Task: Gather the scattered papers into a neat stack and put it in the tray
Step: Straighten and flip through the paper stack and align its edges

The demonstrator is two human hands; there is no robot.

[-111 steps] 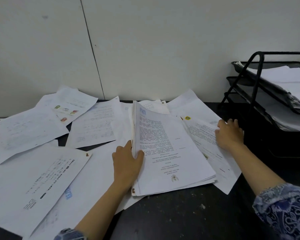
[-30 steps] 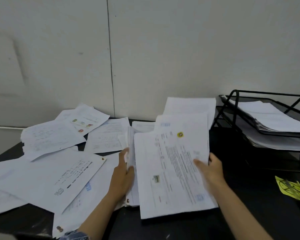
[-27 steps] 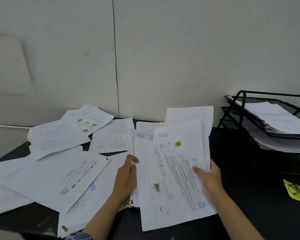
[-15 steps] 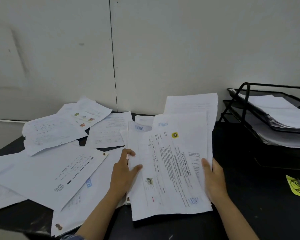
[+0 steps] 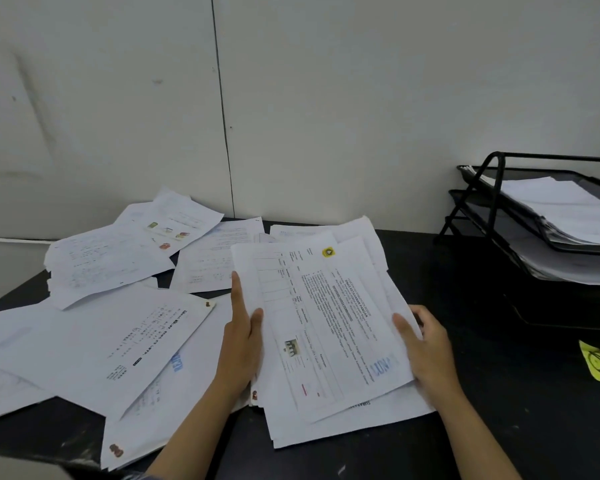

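The left hand (image 5: 240,341) and right hand (image 5: 426,351) flanked a rough stack of papers (image 5: 326,327) on the dark surface (image 5: 499,393), fingers closed on its side edges. The black tray (image 5: 492,188) at right held other sheets, well apart.

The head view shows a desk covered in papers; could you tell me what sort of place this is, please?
Probably an office or administrative workspace: printed documents lie scattered on a black desk, and a black tiered letter tray holding paper stands by a plain wall.
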